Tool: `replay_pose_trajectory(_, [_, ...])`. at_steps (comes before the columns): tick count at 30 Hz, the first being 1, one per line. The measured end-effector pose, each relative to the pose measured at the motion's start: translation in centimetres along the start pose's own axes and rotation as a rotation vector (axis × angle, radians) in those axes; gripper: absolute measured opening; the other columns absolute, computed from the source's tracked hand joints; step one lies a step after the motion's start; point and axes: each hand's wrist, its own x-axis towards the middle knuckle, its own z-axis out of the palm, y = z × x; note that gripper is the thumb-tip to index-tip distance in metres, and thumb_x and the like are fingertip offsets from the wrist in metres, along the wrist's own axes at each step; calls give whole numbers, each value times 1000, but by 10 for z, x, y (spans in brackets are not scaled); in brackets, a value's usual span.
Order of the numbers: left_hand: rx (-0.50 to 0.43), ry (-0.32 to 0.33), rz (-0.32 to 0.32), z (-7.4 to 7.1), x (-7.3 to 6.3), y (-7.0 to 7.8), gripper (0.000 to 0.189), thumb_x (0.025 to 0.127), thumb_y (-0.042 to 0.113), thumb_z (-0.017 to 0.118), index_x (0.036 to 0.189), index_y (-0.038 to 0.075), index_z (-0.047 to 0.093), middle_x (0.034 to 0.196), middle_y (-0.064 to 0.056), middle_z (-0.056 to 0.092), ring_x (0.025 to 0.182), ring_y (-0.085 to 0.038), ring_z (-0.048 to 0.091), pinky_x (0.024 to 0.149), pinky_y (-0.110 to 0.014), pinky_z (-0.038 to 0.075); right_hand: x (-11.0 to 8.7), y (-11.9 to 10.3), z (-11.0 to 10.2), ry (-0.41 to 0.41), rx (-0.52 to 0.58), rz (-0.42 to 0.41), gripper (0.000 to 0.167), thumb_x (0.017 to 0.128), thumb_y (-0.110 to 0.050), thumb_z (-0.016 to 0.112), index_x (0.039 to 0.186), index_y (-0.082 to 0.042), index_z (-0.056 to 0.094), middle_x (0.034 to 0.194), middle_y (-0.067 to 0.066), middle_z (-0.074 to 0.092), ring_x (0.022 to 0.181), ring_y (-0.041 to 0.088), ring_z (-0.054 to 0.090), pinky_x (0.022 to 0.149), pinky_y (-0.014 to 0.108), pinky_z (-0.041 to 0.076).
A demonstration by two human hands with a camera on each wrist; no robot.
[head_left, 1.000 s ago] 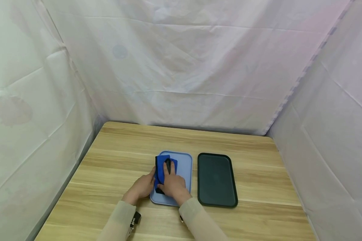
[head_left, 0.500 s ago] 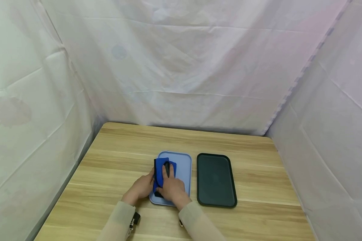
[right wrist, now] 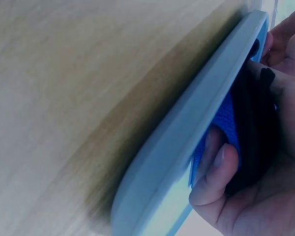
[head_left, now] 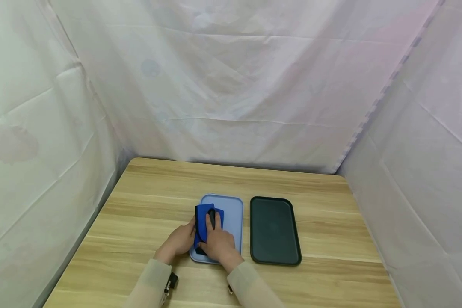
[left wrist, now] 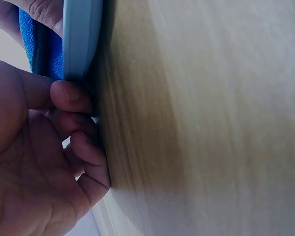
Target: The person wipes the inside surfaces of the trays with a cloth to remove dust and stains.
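Observation:
A folded blue cloth with black edging lies on the left part of a light blue tray. My right hand presses down on it and grips a dark, rounded object, which shows between its index and middle fingers. The right wrist view shows this dark object under the palm, with fingers curled against its side; most of it is hidden, and I cannot tell its kind. At the tray's left edge, my left hand holds the rim; its fingers are curled close to the table.
A dark green tray lies just to the right of the light blue one. Both rest on a wood-grain table. White cloth walls rise behind the table and on both sides.
My right hand, the blue cloth and the dark object have slid slightly toward the tray's near end. The left hand has stayed at the tray's left rim.

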Motion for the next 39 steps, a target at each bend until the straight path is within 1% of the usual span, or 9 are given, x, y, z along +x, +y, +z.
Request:
replay_pose_trajectory(6, [0, 15, -8, 2, 1, -2, 56, 109, 12, 44, 161, -3, 29, 126, -25, 70, 89, -22, 68, 89, -50, 55, 0, 1, 1, 14, 33, 3, 92, 95, -56, 68, 167, -24, 21, 174, 13, 17, 66, 27, 64, 58, 39, 52])
replay_pose_trajectory(10, [-10, 30, -32, 4, 1, -2, 56, 109, 13, 44, 161, -2, 30, 130, -27, 68, 94, -24, 69, 93, -51, 55, 2, 4, 4, 66, 91, -14, 87, 96, -43, 72, 166, -24, 24, 172, 13, 22, 61, 24, 60, 57, 39, 51])
replay_pose_trajectory(13, [-17, 53, -34, 5, 2, -1, 55, 109, 13, 45, 160, -3, 32, 128, -28, 69, 94, -27, 70, 92, -53, 55, 3, 7, 5, 116, 126, -21, 84, 95, -33, 75, 165, -24, 29, 170, 12, 28, 59, 23, 59, 56, 40, 51])
replay_pose_trajectory(19, [-27, 93, -45, 8, 0, 1, 54, 109, 14, 46, 159, -1, 36, 126, -29, 69, 105, -35, 72, 96, -56, 55, 2, 12, 5, 192, 154, -21, 79, 94, -31, 76, 163, -27, 36, 166, 9, 37, 73, 30, 68, 67, 45, 57])
replay_pose_trajectory(24, [-30, 100, -78, 9, -3, -1, 54, 108, 15, 46, 159, 0, 35, 116, -28, 72, 87, -26, 68, 87, -54, 56, -4, 14, 4, 240, 169, -41, 76, 95, -33, 75, 162, -28, 38, 164, 8, 40, 80, 31, 71, 71, 45, 58])
replay_pose_trajectory(28, [19, 138, -100, 10, -5, -4, 56, 108, 20, 49, 159, -1, 36, 111, -28, 73, 85, -28, 71, 80, -53, 57, -8, 16, 2, 274, 165, -53, 75, 96, -36, 73, 162, -30, 38, 164, 6, 41, 83, 30, 72, 73, 44, 59])
replay_pose_trajectory(31, [64, 177, -111, 11, -7, -4, 58, 108, 26, 52, 158, -1, 39, 105, -27, 75, 80, -29, 72, 70, -51, 57, -12, 20, -2, 294, 166, -59, 74, 97, -37, 73, 162, -31, 37, 164, 5, 40, 86, 30, 73, 73, 44, 59])
replay_pose_trajectory(35, [56, 203, -128, 14, -11, 3, 60, 107, 29, 53, 157, -1, 40, 79, -17, 71, 63, -22, 62, 56, -43, 51, -17, 27, -10, 316, 181, -65, 74, 97, -38, 72, 162, -32, 37, 165, 5, 40, 89, 31, 74, 70, 45, 59])
replay_pose_trajectory(39, [15, 226, -130, 18, -14, 16, 58, 106, 28, 55, 156, 1, 43, 78, -14, 70, 61, -18, 58, 55, -39, 48, -20, 38, -16, 333, 211, -81, 74, 98, -38, 71, 162, -32, 36, 166, 6, 39, 88, 32, 74, 69, 44, 58])
